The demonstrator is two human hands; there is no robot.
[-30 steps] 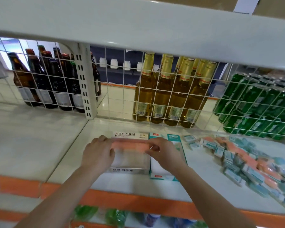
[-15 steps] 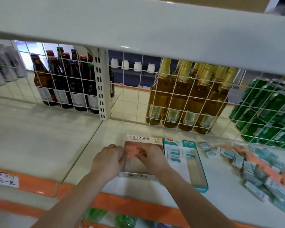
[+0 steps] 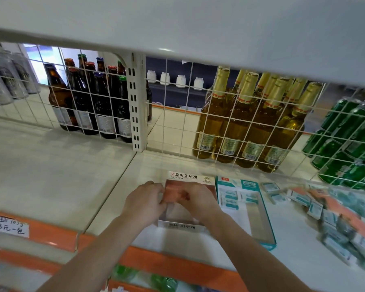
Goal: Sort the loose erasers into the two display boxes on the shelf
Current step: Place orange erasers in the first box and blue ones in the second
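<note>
A white display box point(image 3: 185, 226) with Korean lettering sits near the shelf's front edge. Both hands are inside it. My left hand point(image 3: 144, 202) and my right hand point(image 3: 195, 199) together hold a row of pink erasers point(image 3: 173, 191) low in the box's back half, fingers curled round the ends. Right beside it stands a teal display box point(image 3: 268, 234) with a few teal-and-white erasers point(image 3: 230, 199) at its back. A loose pile of pink and teal erasers point(image 3: 333, 216) lies on the shelf to the right.
A white wire grid point(image 3: 177, 123) closes the back of the shelf, with brown bottles point(image 3: 84, 106), golden bottles point(image 3: 251, 127) and green cans point(image 3: 350, 144) behind it. The upper shelf point(image 3: 177, 28) hangs low overhead. An orange price rail point(image 3: 51, 234) runs along the front edge.
The hands have drawn closer together and lowered the pink eraser row from above the white box down into it. The camera has shifted, so the teal box's inside is now visible.
</note>
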